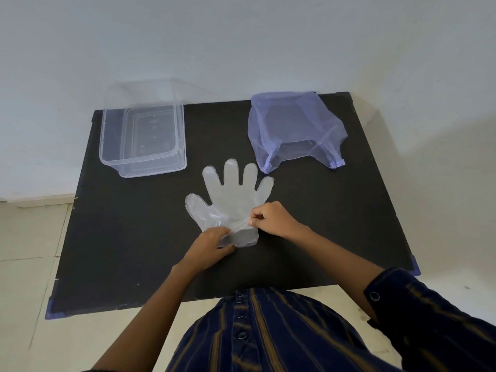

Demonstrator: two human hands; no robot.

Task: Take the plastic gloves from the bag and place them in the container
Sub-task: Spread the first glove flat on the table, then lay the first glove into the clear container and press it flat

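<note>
A clear plastic glove (233, 200) lies flat on the black table (120, 237), fingers pointing to the far side. The left hand (212, 245) pinches the near left cuff edge between closed fingers. The right hand (271, 218) pinches the right cuff edge with thumb and fingertips closed. The open container (142, 130) stands far left. The purple bag (295, 127) sits far right, apart from the glove.

A plain pale wall (241, 36) fills the upper half of the frame. A black table (128, 237) with bluish corner guards sits centre, over a light tiled floor (29, 237) along the lower left.
</note>
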